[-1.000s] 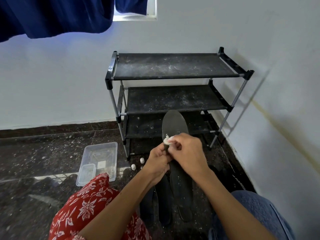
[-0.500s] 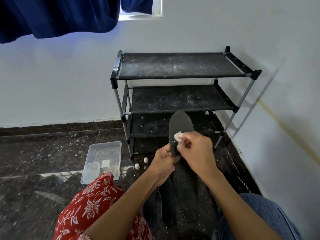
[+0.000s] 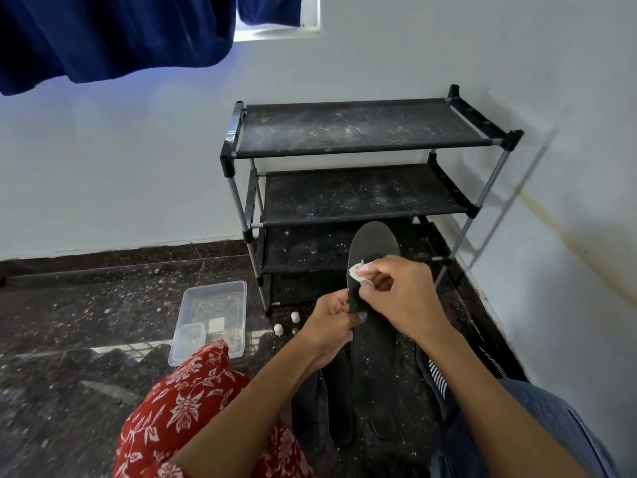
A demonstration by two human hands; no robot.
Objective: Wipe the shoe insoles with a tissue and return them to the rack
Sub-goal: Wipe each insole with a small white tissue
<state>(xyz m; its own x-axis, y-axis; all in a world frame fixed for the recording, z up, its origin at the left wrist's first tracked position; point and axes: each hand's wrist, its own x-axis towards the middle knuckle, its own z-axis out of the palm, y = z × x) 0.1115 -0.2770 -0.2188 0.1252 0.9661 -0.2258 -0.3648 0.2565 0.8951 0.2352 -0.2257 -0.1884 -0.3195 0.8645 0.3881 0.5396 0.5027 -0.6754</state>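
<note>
Two hands clean a dark shoe insole in front of a dusty rack.

The left hand point(image 3: 331, 326) pinches the edge of a long, matte black insole point(image 3: 374, 339) held up on end; the right hand point(image 3: 396, 291) presses a crumpled white tissue point(image 3: 358, 270) against it. More flat insoles point(image 3: 331, 401) lie on the speckled floor point(image 3: 86, 322). Behind stands a three-tier fabric rack point(image 3: 362, 132), and a clear plastic tub point(image 3: 213, 315) sits on the left.

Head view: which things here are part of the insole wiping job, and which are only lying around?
Part of the job:
held insole
tissue
right hand
left hand
rack
insoles on the floor

Only lying around:
plastic tub
small white caps
blue cloth
</note>
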